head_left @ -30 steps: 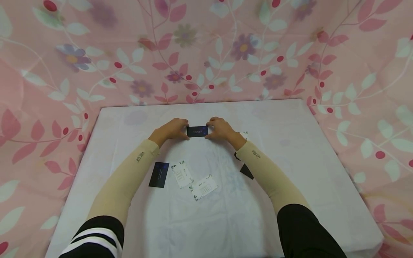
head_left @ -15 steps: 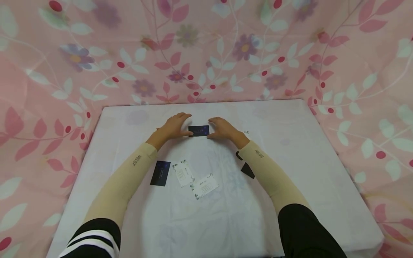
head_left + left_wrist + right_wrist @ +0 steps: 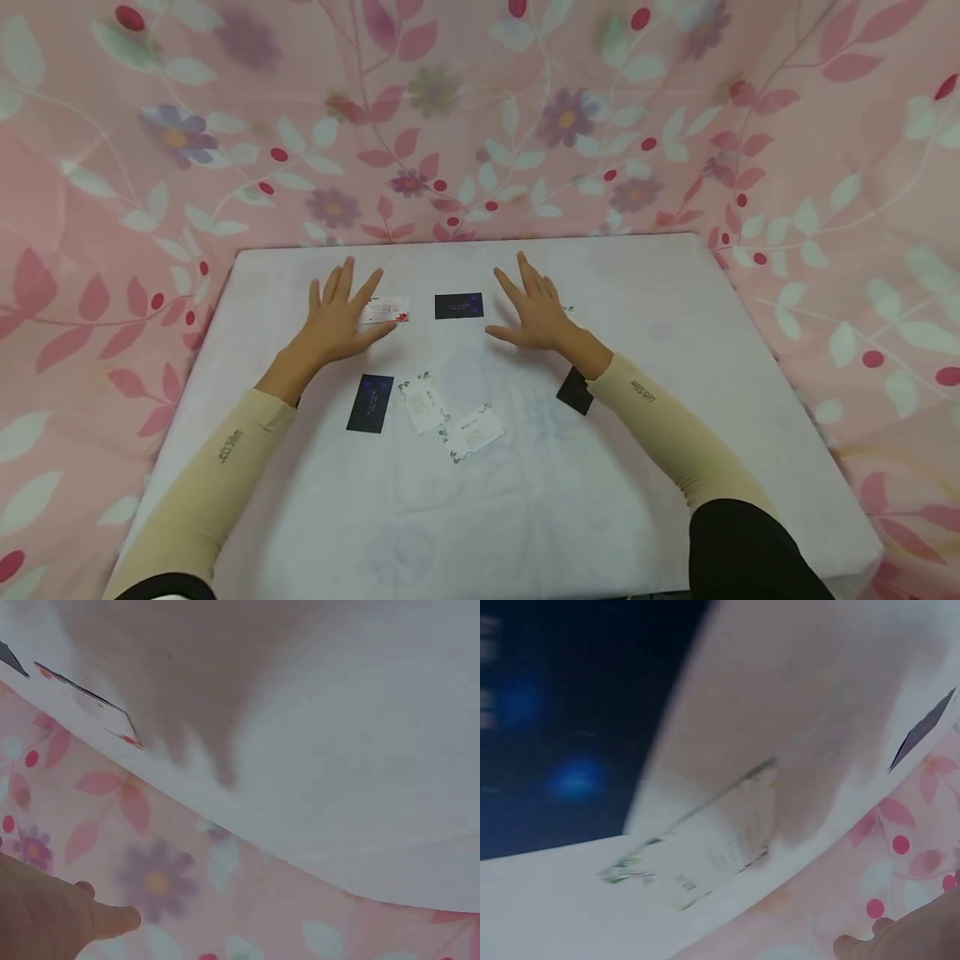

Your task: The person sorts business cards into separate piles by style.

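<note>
A dark blue business card point(image 3: 459, 306) lies flat near the back of the white table, between the two hands. My left hand point(image 3: 337, 321) hovers with fingers spread, holding nothing, partly covering a white card with red marks point(image 3: 388, 310); that card point(image 3: 94, 705) also shows in the left wrist view. To the right of the blue card, my right hand point(image 3: 536, 315) is spread and holds nothing. Behind it a white leaf-patterned card point(image 3: 712, 840) is mostly hidden in the head view. A dark card point(image 3: 574, 393) is partly covered by the right sleeve.
Nearer the front lie another dark card point(image 3: 370, 403) and two white leaf-edged cards point(image 3: 424, 403), their corners close together. The white-covered table point(image 3: 465, 533) ends at the back against a pink floral cloth point(image 3: 480, 125).
Both hands have let go of the dark blue card and drawn apart, fingers spreading. The left hand went left, uncovering the red-marked card; the right went slightly right. The blue card stays put.
</note>
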{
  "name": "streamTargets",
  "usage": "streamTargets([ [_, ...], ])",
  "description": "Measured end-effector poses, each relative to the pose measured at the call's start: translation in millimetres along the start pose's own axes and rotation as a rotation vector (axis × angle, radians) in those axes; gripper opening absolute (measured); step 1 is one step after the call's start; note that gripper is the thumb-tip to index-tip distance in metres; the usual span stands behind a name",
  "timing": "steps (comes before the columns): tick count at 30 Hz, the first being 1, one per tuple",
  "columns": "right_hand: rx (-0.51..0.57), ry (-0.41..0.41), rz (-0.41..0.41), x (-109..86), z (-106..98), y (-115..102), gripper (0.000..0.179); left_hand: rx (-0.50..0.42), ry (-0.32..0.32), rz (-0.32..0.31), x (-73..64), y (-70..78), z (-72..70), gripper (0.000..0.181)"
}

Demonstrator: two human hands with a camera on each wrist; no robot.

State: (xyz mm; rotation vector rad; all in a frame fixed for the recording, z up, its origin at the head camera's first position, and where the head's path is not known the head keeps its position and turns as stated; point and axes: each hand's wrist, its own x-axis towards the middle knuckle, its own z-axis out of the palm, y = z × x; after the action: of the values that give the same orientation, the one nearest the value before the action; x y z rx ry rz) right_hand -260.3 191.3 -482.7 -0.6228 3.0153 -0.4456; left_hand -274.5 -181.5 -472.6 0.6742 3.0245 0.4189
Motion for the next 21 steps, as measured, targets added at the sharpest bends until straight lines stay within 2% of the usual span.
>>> streamTargets([
  [7, 0.052, 0.082, 0.048, -31.1, -6, 16, 0.097, 0.027, 0.01, -0.147, -47.3, -39.8, -0.9, 0.091],
  [14, 0.081, 0.113, 0.117, -66.1, -7, 42, 0.096, 0.046, -0.034, -0.222, -93.6, -57.3, -0.1, 0.092],
  [17, 0.096, 0.116, 0.15, -80.6, -9, 55, 0.095, 0.051, -0.01, -0.227, -103.2, -58.5, -0.8, 0.091],
  [21, 0.091, 0.097, 0.207, -97.5, -11, 69, 0.095, 0.037, 0.003, -0.212, -105.8, -53.3, 2.8, 0.091],
])
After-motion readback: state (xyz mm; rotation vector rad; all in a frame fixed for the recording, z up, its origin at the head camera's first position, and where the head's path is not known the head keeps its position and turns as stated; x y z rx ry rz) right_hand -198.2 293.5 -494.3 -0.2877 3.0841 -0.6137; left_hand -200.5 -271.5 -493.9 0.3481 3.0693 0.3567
